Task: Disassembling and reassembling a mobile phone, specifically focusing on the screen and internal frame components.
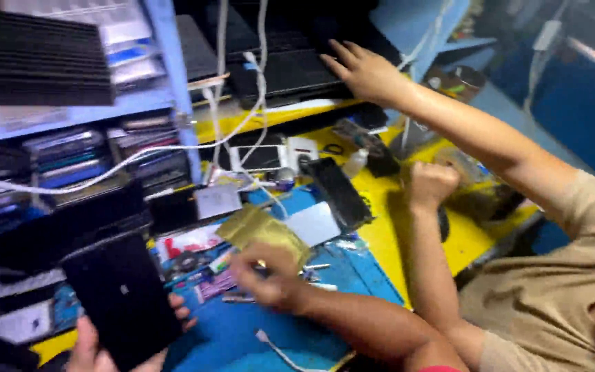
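Observation:
My left hand (91,351), at the bottom left, grips a flat black slab-like device (122,296) by its lower edge and holds it upright over the bench. My right hand (266,279) is blurred. Its fingers curl low over the blue work mat (242,337), just below a crumpled gold foil pouch (259,231) and beside small metal tools (315,267). I cannot make out whether it holds anything.
A co-worker in a beige shirt sits at the right, one hand (363,69) reaching to a dark laptop on the shelf, the other a fist (432,182) on the yellow table (387,234). A black phone (342,193), white cables (242,124) and a blue shelf post (173,89) crowd the back.

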